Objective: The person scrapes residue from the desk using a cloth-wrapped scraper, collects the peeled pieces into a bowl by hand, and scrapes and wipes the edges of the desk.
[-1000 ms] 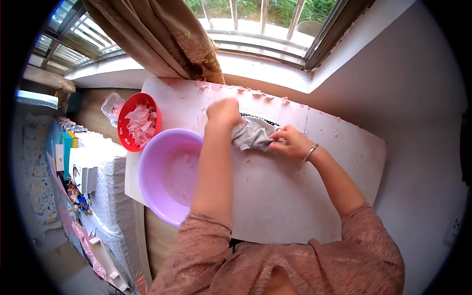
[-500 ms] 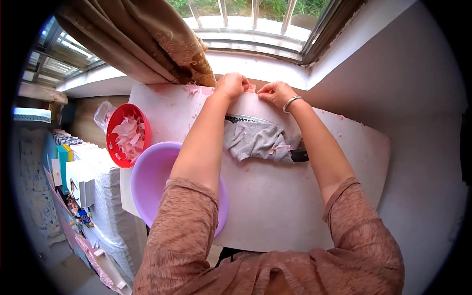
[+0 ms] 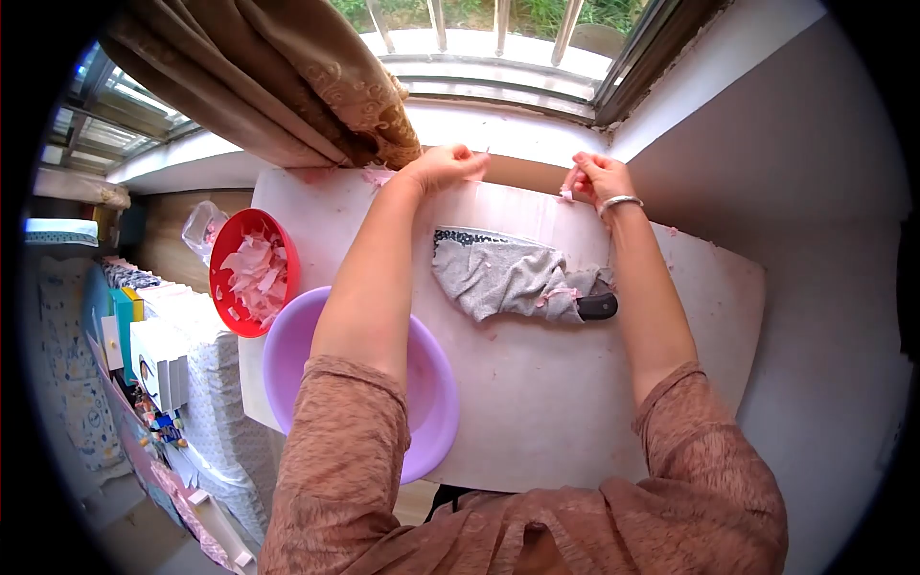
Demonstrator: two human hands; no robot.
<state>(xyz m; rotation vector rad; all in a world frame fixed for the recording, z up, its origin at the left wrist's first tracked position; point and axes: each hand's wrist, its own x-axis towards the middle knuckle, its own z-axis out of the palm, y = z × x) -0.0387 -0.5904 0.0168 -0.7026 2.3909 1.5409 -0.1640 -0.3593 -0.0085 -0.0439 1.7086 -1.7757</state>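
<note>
At the table's far edge, my left hand point(image 3: 448, 168) has its fingers pressed together, with a tiny pale bit at the tips that is too small to name. My right hand point(image 3: 604, 179), wearing a silver bangle, pinches a small pink paper-like scrap point(image 3: 567, 190) just past the same edge. Between my forearms lies a grey cloth point(image 3: 508, 273) with a black-and-white patterned band. A black knife-like handle point(image 3: 598, 307) sticks out from its right end; whatever it joins is hidden. Another pink shred point(image 3: 559, 295) rests on the cloth.
A red bowl point(image 3: 295, 273) of torn pink scraps point(image 3: 257, 273) stands at the left. Partly beneath my left forearm is a purple basin point(image 3: 441, 422). A curtain point(image 3: 287, 86) hangs at the back left, before a barred window point(image 3: 489, 72). Pink bits dot the white table point(image 3: 537, 412).
My hands have moved apart at the far edge, the right one going right with the pink scrap now visible in it. My left hand has shifted slightly left.
</note>
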